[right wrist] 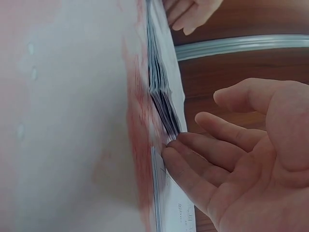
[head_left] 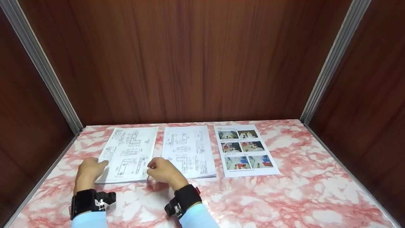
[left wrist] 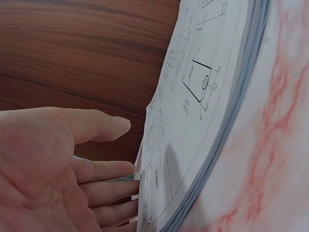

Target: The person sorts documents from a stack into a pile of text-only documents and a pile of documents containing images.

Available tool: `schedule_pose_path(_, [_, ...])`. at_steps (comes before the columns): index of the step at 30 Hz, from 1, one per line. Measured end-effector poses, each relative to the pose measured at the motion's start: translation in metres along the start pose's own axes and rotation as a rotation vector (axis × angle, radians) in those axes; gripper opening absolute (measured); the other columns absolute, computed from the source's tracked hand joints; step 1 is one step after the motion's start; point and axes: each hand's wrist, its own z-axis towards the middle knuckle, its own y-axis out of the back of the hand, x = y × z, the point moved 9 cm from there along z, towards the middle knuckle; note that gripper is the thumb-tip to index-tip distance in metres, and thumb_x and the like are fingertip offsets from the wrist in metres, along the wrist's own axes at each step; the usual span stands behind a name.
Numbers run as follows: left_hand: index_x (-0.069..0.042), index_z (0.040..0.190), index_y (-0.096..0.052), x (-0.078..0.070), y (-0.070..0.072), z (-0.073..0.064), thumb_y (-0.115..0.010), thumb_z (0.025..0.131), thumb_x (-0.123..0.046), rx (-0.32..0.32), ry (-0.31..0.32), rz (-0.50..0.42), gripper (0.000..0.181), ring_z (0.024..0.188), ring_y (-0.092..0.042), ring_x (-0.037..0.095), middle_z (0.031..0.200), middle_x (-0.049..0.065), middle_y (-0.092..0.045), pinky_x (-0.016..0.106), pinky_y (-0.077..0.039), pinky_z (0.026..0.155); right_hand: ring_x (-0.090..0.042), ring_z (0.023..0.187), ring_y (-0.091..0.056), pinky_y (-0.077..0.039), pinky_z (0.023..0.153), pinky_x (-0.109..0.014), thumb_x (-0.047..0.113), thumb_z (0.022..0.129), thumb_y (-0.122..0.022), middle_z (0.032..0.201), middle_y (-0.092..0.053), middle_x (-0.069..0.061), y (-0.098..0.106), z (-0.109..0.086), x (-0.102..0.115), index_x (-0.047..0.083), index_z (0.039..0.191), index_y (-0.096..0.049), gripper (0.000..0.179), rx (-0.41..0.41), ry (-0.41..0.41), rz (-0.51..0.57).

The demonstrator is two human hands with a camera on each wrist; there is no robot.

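Note:
A thick stack of paper sheets [head_left: 126, 155] printed with technical drawings lies at the left of the table. My left hand [head_left: 90, 169] is at its left edge; in the left wrist view the straight fingers [left wrist: 108, 191] meet the paper's side and the thumb stands apart from it. At the stack's right edge is my right hand [head_left: 163, 171], its fingertips [right wrist: 186, 140] against the sheet edges, thumb raised and apart. The right wrist view shows the near edges of the stack [right wrist: 159, 72] fanned in layers.
Beside it lies a second, thinner stack of drawings [head_left: 190, 152], close to my right hand. Farther right is a sheet with colour photos [head_left: 246, 150]. The marbled red and white table [head_left: 284, 202] is enclosed by brown wood-grain panels [head_left: 190, 63] with metal corner posts [head_left: 47, 63].

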Motion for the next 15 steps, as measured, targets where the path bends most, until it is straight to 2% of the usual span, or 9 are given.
schedule_pose_path(8, [0.015, 0.135, -0.031, -0.0012, 0.0018, -0.0012, -0.045, 0.090, -0.039, -0.003, 0.006, -0.012, 0.071, 0.125, -0.033, 0.051, 0.138, 0.036, -0.032, 0.054, -0.031, 0.103, -0.009, 0.095, -0.061, -0.048, 0.083, -0.024, 0.025, 0.080, -0.059, 0.100, -0.068, 0.002, -0.0010, 0.0005, 0.0006, 0.016, 0.102, -0.066, 0.025, 0.006, -0.003, 0.006])
schedule_pose_path(15, [0.013, 0.133, -0.037, -0.0066, 0.0081, -0.0036, -0.047, 0.089, -0.036, -0.043, -0.007, -0.018, 0.067, 0.121, -0.038, 0.051, 0.136, 0.035, -0.037, 0.054, -0.035, 0.099, -0.010, 0.096, -0.061, -0.048, 0.083, -0.024, 0.025, 0.081, -0.057, 0.101, -0.068, 0.003, 0.0007, 0.0012, 0.0023, 0.017, 0.102, -0.066, 0.024, -0.001, 0.003, 0.008])
